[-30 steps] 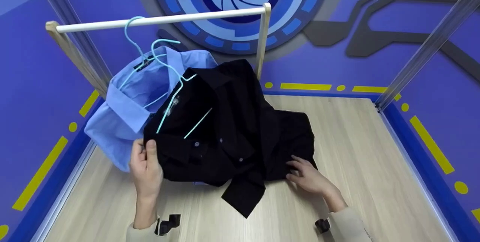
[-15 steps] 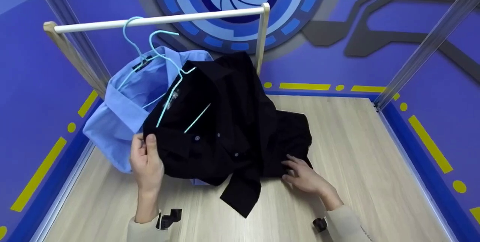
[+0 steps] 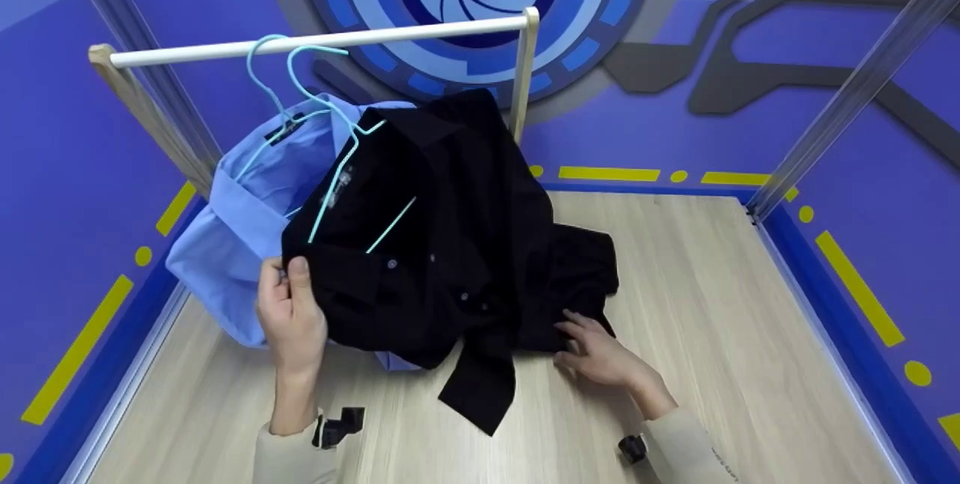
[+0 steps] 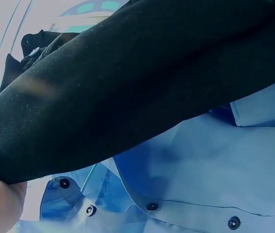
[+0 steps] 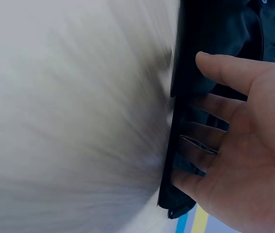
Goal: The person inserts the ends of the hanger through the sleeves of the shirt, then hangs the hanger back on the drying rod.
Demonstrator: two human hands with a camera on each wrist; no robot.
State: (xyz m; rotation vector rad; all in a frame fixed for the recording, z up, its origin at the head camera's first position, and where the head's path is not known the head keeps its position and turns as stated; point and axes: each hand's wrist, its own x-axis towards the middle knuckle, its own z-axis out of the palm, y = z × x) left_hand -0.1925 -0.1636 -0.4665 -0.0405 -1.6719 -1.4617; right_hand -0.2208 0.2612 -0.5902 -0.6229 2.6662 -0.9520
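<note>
My left hand (image 3: 294, 323) grips a black shirt (image 3: 472, 199) at its left shoulder, thumb on the front. Inside the shirt's collar sits a light-blue hanger (image 3: 354, 142), its hook just below the rack's rail and apart from it. My right hand (image 3: 600, 355) touches the shirt's lower right part with loosely straight fingers; in the right wrist view the thumb (image 5: 215, 65) stands clear of the other fingers. Behind the black shirt, a blue shirt (image 3: 217, 266) hangs from the rail on another light-blue hanger (image 3: 256, 80). The black cloth (image 4: 128, 92) covers much of the left wrist view.
The clothes rack has a white rail (image 3: 420, 31) and wooden posts (image 3: 523, 79). It stands on a wood-grain table (image 3: 712, 281). Blue patterned walls (image 3: 750, 139) enclose the back and sides. A black sleeve end (image 3: 480, 394) hangs over the table toward the front.
My left hand has raised the black shirt a little, and its hanger's hook has come up closer to the rail. My right hand has shifted slightly left with the shirt.
</note>
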